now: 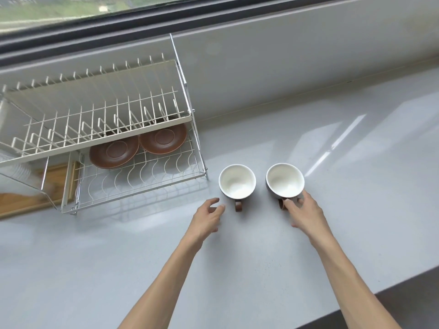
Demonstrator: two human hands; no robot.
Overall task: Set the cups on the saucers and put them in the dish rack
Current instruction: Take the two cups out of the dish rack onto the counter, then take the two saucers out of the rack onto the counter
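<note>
On counter — two cups (pixel 237 181) (pixel 285 179); inside rack (pixel 133 186) — two saucers (pixel 114 151) (pixel 163 138)

Pale grey countertop (pixel 261 269), seen from above, running up to a low grey ledge under a window. Directly on it — a white two-tier wire dish rack (pixel 133 184) at the left; a wooden board (pixel 55 184) at the far left edge, partly under the rack; and two upright cups, white inside and brown outside. The left cup (pixel 237 181) stands just right of the rack's front corner; the right cup (pixel 285 180) stands near it — apart, handles toward the viewer.
</note>
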